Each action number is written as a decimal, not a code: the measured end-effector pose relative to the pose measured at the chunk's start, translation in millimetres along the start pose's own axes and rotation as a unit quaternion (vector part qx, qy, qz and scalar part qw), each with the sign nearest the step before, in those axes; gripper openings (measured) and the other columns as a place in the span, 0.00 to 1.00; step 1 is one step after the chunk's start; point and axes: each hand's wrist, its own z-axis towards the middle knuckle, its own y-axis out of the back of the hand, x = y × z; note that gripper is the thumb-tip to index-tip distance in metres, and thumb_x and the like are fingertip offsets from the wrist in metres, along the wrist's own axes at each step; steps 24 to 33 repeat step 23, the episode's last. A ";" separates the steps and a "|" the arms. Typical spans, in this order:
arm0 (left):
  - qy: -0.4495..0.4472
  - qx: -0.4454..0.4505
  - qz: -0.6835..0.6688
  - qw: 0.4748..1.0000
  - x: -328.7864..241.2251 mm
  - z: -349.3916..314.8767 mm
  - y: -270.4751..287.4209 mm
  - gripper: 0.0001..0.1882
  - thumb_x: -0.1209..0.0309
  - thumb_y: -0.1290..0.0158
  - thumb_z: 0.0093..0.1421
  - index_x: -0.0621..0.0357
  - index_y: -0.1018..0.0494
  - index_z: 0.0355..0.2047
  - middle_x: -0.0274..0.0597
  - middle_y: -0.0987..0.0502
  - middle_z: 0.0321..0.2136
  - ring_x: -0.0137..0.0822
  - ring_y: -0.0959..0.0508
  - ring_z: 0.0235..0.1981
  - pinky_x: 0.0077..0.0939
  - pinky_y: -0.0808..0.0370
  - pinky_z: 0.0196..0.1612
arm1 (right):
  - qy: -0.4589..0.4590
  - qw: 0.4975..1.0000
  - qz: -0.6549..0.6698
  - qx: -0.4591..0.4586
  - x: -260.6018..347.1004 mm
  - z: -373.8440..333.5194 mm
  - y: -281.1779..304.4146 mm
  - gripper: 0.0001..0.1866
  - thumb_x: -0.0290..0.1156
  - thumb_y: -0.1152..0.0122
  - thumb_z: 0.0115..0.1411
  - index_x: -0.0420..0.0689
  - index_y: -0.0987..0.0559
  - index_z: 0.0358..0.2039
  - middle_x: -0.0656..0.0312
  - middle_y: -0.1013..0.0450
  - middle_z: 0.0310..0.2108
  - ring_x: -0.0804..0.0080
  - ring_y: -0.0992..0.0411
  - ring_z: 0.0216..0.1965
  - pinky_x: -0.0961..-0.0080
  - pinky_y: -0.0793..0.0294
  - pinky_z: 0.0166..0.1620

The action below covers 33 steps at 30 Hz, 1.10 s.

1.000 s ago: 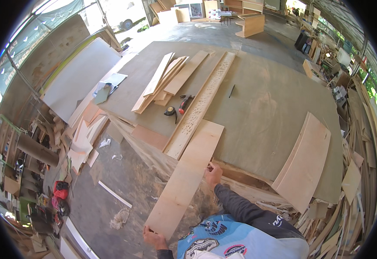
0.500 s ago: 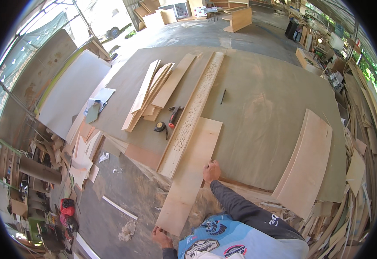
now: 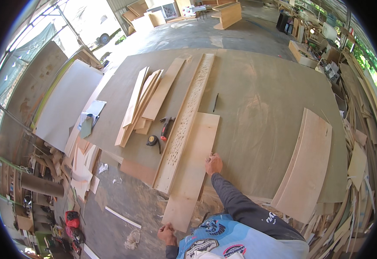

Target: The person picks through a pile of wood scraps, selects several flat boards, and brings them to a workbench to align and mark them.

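Note:
A pale plywood board (image 3: 191,172) lies lengthwise on the big table, its near end jutting past the table's front edge. My left hand (image 3: 167,234) has its fingers closed on the near left corner of that board. Farther up, my right hand (image 3: 214,164) grips the board's right edge. Along the board's left side runs a long narrow wooden strip (image 3: 188,116) dotted with small holes; whether the two overlap I cannot tell. Left of the strip lie a hammer (image 3: 167,128) with a red and black handle and a tape measure (image 3: 152,140). A dark pencil or pen (image 3: 215,102) rests beyond the board.
Several stacked planks (image 3: 143,103) lie on the table's left half. Wide thin panels (image 3: 305,166) overhang its front right edge. Wood offcuts (image 3: 352,207) crowd the right side. A white stick (image 3: 123,217) lies on the floor at left, near a crumpled rag (image 3: 132,239).
The board has slid away from me, farther onto the table, and its near end has swung right, more in line with the holed strip. Both hands moved with it. The view has shifted slightly.

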 end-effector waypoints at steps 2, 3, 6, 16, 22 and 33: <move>-0.010 0.004 0.014 1.000 -0.6 2.5 -8.7 0.12 0.82 0.38 0.49 0.68 0.32 0.29 0.42 0.26 0.17 0.30 0.28 0.14 0.22 0.33 0.16 | -0.007 1.000 -0.006 -0.006 0.7 9.5 -2.7 0.15 0.32 0.38 0.54 0.39 0.20 0.41 0.55 0.29 0.37 0.55 0.26 0.38 0.62 0.26 0.41; -0.018 0.005 0.026 0.999 3.6 8.4 -11.5 0.12 0.82 0.38 0.49 0.68 0.32 0.28 0.43 0.26 0.17 0.30 0.28 0.14 0.23 0.32 0.16 | -0.010 1.000 0.001 -0.001 0.7 14.0 -2.9 0.16 0.32 0.38 0.54 0.40 0.20 0.42 0.55 0.29 0.37 0.56 0.26 0.39 0.62 0.26 0.41; -0.005 0.007 0.030 1.000 2.2 13.4 -24.4 0.11 0.83 0.39 0.48 0.68 0.32 0.27 0.44 0.26 0.18 0.31 0.27 0.15 0.24 0.32 0.16 | -0.019 1.000 0.002 0.016 -3.1 30.9 -0.8 0.17 0.33 0.38 0.54 0.41 0.21 0.44 0.56 0.29 0.38 0.57 0.26 0.40 0.63 0.26 0.42; -0.007 0.067 -0.026 0.997 -12.2 6.5 -52.2 0.08 0.82 0.38 0.47 0.72 0.28 0.23 0.44 0.25 0.17 0.32 0.26 0.15 0.24 0.30 0.18 | 0.012 0.999 -0.011 -0.031 -13.6 63.1 -9.6 0.10 0.31 0.40 0.57 0.36 0.20 0.32 0.53 0.28 0.34 0.55 0.27 0.36 0.61 0.27 0.39; -0.035 0.096 0.019 0.995 -4.5 24.8 -70.3 0.05 0.80 0.41 0.53 0.74 0.24 0.27 0.50 0.21 0.22 0.39 0.22 0.18 0.24 0.26 0.19 | -0.079 0.994 0.078 0.020 -4.8 96.9 -10.8 0.13 0.33 0.38 0.56 0.40 0.21 0.39 0.47 0.25 0.39 0.55 0.24 0.40 0.65 0.26 0.41; -0.036 0.097 0.016 0.995 -4.0 25.1 -72.6 0.05 0.80 0.41 0.53 0.74 0.24 0.27 0.50 0.21 0.22 0.39 0.22 0.18 0.24 0.26 0.19 | -0.075 0.994 0.079 0.019 -3.1 99.3 -10.0 0.13 0.33 0.38 0.56 0.40 0.21 0.39 0.47 0.25 0.39 0.55 0.24 0.40 0.65 0.26 0.41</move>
